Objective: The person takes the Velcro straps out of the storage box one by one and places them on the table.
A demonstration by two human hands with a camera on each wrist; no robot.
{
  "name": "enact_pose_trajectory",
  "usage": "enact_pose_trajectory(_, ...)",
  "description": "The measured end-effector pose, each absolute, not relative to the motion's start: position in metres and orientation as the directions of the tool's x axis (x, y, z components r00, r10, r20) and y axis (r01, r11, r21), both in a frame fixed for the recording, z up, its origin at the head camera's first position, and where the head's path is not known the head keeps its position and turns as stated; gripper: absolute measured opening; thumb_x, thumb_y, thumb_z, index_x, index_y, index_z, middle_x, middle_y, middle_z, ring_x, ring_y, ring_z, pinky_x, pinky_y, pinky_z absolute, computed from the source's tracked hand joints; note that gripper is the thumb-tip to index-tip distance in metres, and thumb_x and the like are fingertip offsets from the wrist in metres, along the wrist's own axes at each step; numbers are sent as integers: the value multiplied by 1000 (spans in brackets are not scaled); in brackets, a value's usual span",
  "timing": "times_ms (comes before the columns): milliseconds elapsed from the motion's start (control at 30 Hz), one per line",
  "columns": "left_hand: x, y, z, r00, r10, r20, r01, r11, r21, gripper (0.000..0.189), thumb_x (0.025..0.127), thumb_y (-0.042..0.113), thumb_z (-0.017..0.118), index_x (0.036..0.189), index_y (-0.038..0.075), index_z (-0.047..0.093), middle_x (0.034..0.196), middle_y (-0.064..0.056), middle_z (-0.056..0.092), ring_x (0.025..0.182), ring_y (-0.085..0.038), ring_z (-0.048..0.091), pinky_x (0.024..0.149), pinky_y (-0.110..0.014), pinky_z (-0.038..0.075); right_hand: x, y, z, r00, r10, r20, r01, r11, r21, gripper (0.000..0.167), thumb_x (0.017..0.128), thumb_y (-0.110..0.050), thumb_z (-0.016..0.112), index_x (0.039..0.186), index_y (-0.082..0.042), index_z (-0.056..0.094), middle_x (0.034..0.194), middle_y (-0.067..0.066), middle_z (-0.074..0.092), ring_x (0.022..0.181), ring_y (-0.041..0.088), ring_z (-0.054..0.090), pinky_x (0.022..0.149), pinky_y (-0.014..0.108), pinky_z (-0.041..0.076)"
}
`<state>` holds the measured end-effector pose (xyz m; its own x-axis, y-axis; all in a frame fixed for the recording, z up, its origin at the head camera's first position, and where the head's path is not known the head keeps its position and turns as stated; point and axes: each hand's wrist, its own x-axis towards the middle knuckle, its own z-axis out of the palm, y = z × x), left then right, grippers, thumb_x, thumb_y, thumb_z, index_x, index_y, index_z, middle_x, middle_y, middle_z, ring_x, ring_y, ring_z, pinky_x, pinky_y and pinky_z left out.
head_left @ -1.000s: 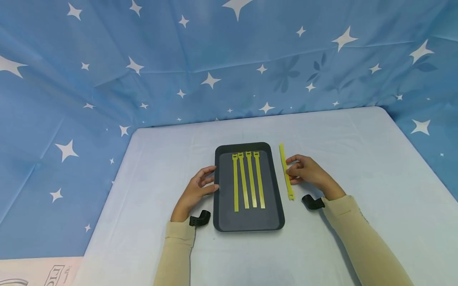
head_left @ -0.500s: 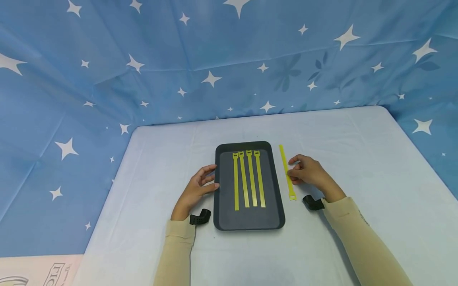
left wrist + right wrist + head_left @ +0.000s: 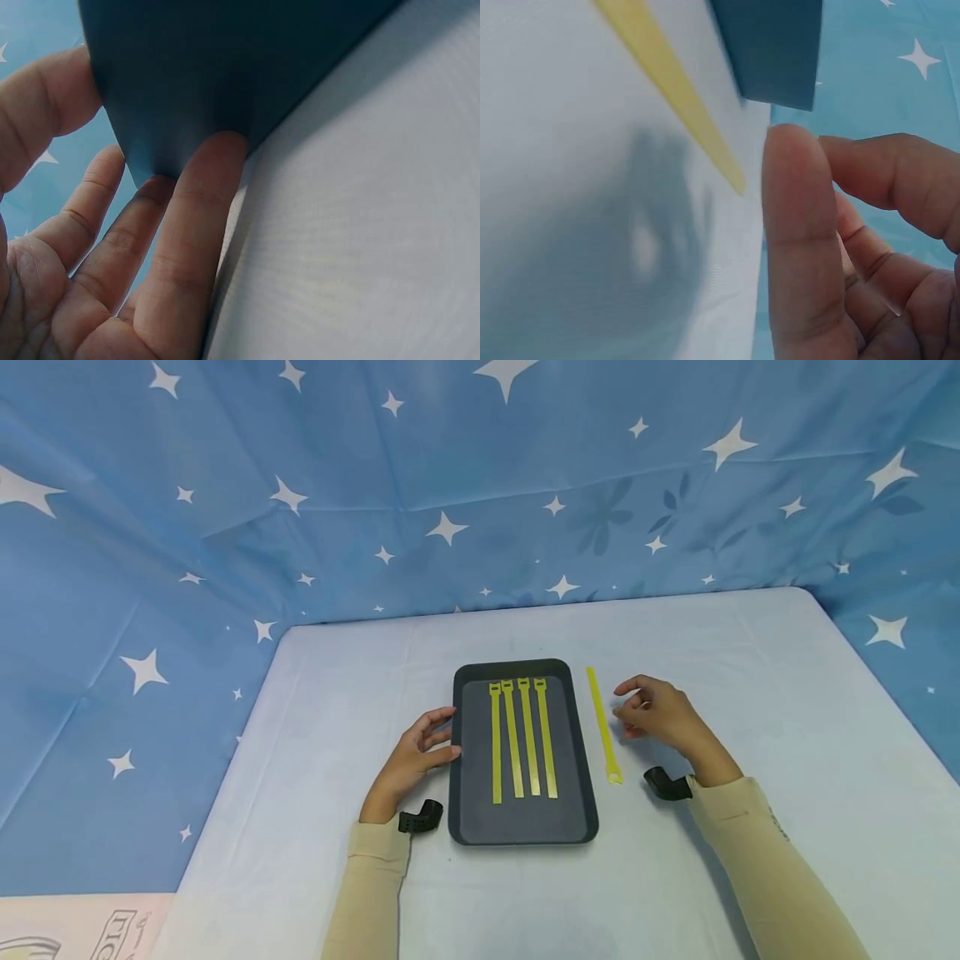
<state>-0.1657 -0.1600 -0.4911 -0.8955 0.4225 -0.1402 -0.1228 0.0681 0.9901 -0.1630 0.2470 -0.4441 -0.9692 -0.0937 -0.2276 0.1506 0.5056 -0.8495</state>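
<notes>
Status | left hand (image 3: 407, 763): fingers relaxed against dark-grey rectangular tray (image 3: 525, 823) | right hand (image 3: 662, 716): fingers curved, empty, near flat yellow strap (image 3: 603, 727) | advised: steady tray, pinch strap mid-length

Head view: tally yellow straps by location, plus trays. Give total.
Yellow straps in the tray: 4
Loose yellow strap on the table, right of the tray: 1
Dark gray tray: 1
Total: 6 (5 straps, 1 tray)
</notes>
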Motion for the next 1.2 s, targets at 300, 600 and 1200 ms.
enact_pose_trajectory(300,-166,-162,-492,-893,428,-139,-121,70,990,70,101,-2,68,164,-2,38,168,-26,38,148,-45,47,98,-27,57,-167,242,-434,-982,-125,-141,63,487,-871,36,103,-1,68,134,13,59,105,20,67,86,28,72,72,34,66)
enact_pose_trajectory(600,-166,-162,-491,-893,432,-128,-113,60,992,70,101,-3,68,164,-3,38,171,-25,34,149,-46,45,98,-28,57,-175,239,-426,-972,-226,-64,-25,371,-928,36,102,2,65,135,16,59,106,19,68,88,25,74,77,36,66)
enact_pose_trajectory(1200,-167,-162,-492,-891,438,-116,-105,50,993,70,101,-3,67,164,-3,38,172,-25,32,150,-46,44,100,-28,56,-187,223,-417,-949,-316,0,-119,358,-926,38,103,-8,73,137,8,65,129,25,68,103,14,67,88,24,58)
